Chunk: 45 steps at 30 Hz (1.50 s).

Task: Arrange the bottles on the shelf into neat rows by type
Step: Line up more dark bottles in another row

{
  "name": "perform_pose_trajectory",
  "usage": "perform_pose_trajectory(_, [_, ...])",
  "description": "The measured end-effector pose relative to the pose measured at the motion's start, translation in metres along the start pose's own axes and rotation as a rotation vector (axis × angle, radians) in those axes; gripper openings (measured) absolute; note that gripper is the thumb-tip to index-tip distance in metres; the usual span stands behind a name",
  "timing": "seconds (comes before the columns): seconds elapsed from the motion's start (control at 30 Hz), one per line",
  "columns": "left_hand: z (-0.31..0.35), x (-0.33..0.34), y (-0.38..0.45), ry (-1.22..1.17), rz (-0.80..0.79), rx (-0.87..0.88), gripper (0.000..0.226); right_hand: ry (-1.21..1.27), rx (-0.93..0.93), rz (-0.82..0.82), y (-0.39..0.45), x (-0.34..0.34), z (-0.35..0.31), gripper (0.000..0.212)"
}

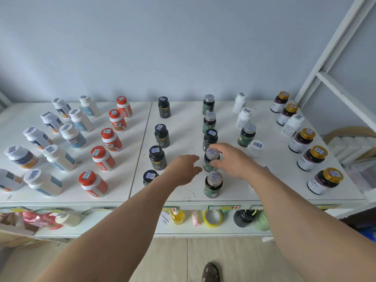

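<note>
While my left hand [184, 169] hovers relaxed beside it, my right hand [230, 159] grasps the grey-capped green bottle [210, 160], fourth in its column on the shelf [183, 127]; four orange bottles [110, 139] stand left.

**Materials and finishes**

Shelf [183, 127] looked painted white, matt, scuffed with marks. Red-capped bottles [111, 139] were glossy plastic with paper stickers. Gold-lidded jars [311, 158] had shiny metallic-looking caps over dark glossy bodies. Floor [183, 259] looked pale wood, smooth. Wall [162, 47] was matt.
</note>
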<state>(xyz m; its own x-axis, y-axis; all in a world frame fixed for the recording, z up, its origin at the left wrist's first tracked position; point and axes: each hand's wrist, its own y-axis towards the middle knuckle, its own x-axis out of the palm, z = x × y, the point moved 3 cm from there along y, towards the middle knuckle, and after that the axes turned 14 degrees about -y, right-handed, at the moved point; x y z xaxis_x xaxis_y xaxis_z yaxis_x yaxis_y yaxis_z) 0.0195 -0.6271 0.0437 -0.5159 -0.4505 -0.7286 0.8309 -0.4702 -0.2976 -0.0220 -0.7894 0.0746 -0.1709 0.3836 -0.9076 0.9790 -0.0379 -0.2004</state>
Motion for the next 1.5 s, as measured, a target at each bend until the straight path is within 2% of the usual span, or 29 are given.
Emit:
perform_pose_trajectory(0.07, [-0.001,0.0,0.008,0.004,-0.029,-0.027,0.054,0.022,-0.015,-0.021,0.006,0.005,0.003,0.059])
perform_pose_trajectory(0.2, [0.001,0.001,0.021,-0.068,-0.092,-0.041,0.059,0.05,-0.031,0.044,0.015,0.0,0.007,0.049])
perform_pose_trajectory(0.5, [0.013,-0.01,0.026,-0.146,-0.242,0.013,0.045,0.078,0.002,0.13,0.015,-0.02,-0.002,0.046])
perform_pose_trajectory(0.77, [0.01,-0.022,0.034,-0.172,-0.327,0.046,0.045,0.066,0.047,0.154,0.017,-0.032,-0.01,0.041])
perform_pose_trajectory(1.1, [0.009,-0.023,0.039,-0.19,-0.316,0.09,0.043,0.078,0.061,0.14,0.021,-0.031,-0.009,0.043])
perform_pose_trajectory(1.23, [0.009,-0.021,0.043,-0.044,-0.205,0.126,0.048,0.109,0.071,0.121,0.022,-0.022,-0.002,0.055])
perform_pose_trajectory(1.4, [0.008,-0.02,0.047,0.116,-0.141,0.152,0.051,0.115,0.066,0.11,0.021,-0.002,0.002,0.041])
perform_pose_trajectory(1.5, [0.008,-0.02,0.048,0.182,-0.123,0.167,0.055,0.132,0.074,0.112,0.018,0.007,0.003,0.047])
